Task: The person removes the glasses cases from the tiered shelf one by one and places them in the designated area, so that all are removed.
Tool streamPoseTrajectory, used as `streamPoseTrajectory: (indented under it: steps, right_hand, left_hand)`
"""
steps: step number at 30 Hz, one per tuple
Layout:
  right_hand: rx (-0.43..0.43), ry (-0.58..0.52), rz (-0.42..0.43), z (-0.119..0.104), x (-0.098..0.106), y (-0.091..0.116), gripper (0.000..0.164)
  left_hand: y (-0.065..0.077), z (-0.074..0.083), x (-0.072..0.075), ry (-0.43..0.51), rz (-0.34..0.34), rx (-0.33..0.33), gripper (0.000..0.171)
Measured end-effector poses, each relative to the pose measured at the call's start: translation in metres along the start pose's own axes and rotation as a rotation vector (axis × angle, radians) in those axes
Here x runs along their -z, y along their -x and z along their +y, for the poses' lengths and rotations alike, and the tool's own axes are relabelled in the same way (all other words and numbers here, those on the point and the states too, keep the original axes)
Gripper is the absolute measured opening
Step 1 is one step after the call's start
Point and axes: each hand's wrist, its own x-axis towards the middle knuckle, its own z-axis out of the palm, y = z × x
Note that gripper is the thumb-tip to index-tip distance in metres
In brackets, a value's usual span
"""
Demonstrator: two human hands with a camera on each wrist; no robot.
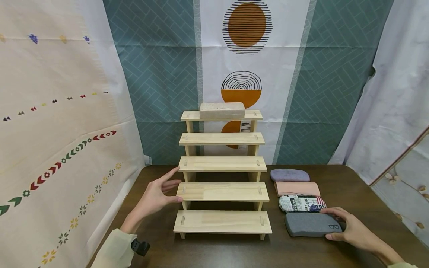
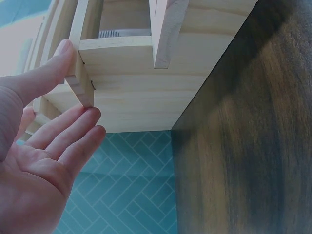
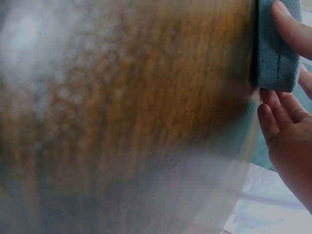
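A stepped wooden display stand point(image 1: 222, 191) with several tiers stands on the dark table. At the left end of its second tier from the bottom is my left hand point(image 1: 156, 194); in the left wrist view that hand point(image 2: 48, 141) pinches the board end point(image 2: 82, 85) between thumb and fingertips. On the right, my right hand point(image 1: 350, 227) grips the right end of a grey glasses case point(image 1: 310, 224) with a small glasses print. The thumb is at its front edge and fingers at the back. In the right wrist view the grey case point(image 3: 277, 53) shows its end.
Behind the grey case lie a newspaper-print case point(image 1: 301, 203), a pink case point(image 1: 297, 188) and a purple case point(image 1: 289, 175), in a row. A pale oblong case point(image 1: 222, 110) sits on the stand's top tier. Patterned cloths point(image 1: 161, 74) hang around the table point(image 1: 214, 253).
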Motion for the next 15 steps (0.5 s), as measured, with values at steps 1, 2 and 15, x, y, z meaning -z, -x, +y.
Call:
streamPoseTrajectory:
  steps: [1,2,15]
  right_hand:
    - [0.002,-0.001,0.001,0.000,0.000,0.000,0.066]
    - [0.004,-0.003,0.001,0.000,0.000,0.000,0.066]
    - [0.098,0.054,0.071,-0.028,0.017,-0.012,0.076]
  left_hand:
    - [0.000,0.000,0.000,-0.002,0.000,-0.001,0.104]
    - [0.000,0.000,0.000,-0.003,0.001,-0.001,0.104]
    - [0.001,0.001,0.000,-0.008,0.005,0.002,0.104]
